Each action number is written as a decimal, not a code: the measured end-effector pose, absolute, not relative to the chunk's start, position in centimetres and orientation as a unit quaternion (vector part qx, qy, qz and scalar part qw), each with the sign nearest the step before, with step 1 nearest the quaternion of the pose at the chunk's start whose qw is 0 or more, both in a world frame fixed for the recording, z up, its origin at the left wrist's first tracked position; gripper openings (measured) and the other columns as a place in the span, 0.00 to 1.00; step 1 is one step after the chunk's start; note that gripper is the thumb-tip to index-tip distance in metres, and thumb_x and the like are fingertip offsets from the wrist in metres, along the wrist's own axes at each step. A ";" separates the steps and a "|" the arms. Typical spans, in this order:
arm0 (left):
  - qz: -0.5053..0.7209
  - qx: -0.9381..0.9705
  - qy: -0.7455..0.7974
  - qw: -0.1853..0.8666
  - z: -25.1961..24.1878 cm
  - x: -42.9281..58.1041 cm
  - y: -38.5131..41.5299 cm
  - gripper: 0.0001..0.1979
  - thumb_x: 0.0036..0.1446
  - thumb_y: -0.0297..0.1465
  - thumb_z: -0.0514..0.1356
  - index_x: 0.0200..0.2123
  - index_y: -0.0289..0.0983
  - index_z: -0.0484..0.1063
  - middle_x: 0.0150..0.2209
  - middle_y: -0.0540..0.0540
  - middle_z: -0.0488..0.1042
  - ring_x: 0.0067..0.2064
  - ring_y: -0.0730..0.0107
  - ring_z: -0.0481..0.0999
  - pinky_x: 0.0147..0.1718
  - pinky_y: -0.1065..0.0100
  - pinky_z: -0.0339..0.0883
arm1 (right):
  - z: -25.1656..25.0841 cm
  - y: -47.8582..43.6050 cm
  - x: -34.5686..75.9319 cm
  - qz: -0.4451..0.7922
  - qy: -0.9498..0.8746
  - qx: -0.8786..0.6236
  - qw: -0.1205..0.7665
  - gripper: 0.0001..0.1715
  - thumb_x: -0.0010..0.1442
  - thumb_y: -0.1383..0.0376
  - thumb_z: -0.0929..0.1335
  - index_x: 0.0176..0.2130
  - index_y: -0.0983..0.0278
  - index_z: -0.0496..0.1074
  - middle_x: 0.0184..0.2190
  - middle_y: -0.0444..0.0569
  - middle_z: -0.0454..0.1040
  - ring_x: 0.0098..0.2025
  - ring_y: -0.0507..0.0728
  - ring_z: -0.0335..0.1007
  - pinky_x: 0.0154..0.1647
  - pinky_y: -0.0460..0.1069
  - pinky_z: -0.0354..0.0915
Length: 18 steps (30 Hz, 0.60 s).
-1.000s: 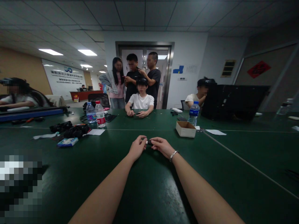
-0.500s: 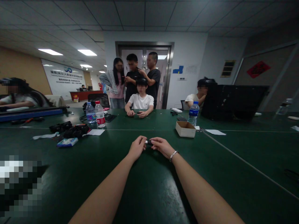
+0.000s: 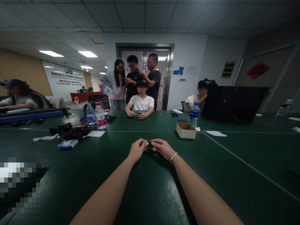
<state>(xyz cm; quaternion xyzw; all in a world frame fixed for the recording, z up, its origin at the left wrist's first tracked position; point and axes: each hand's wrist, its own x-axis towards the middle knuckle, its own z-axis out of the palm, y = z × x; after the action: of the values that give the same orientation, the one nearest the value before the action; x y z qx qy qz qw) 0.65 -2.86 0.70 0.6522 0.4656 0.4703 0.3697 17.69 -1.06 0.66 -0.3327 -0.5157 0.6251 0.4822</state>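
Observation:
Between my two hands, just above or on the green tabletop, is a small black object with a silver end (image 3: 149,144); its exact kind is too small to make out. The thumb and fingers of my left hand (image 3: 137,150) pinch the silver end. My right hand (image 3: 163,148), with a silver bracelet (image 3: 173,157) at the wrist, grips the black end. Fingertips cover much of the object. An open cardboard box (image 3: 186,131) stands beyond my right hand, apart from it.
A blue-capped bottle (image 3: 194,114) stands behind the box. Two bottles (image 3: 91,115), dark tangled gear (image 3: 76,132) and a tissue pack (image 3: 67,144) are at the left. A seated person (image 3: 142,102) faces me across the green table (image 3: 150,181). A black monitor (image 3: 236,103) is at the right.
Both hands keep their hold on the small black object and have hardly moved. The whole scene sits very slightly lower in view.

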 end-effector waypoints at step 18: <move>0.478 0.641 0.470 0.374 0.6 0.6 -2.7 0.18 0.52 0.43 0.55 0.39 0.36 0.71 0.32 0.45 0.73 0.31 0.70 0.71 0.27 0.71 0.64 | 0.6 -1.0 17.7 0.626 -0.501 -0.339 0.491 0.11 0.47 0.70 0.73 0.34 0.70 0.72 0.28 0.49 0.72 0.23 0.47 0.68 0.23 0.40 0.65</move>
<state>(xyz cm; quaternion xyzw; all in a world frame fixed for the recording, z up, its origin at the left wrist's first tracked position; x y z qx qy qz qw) 0.61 -2.71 0.63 0.6405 0.4702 0.4783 0.3740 17.66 -0.99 0.64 -0.3393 -0.5014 0.6263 0.4912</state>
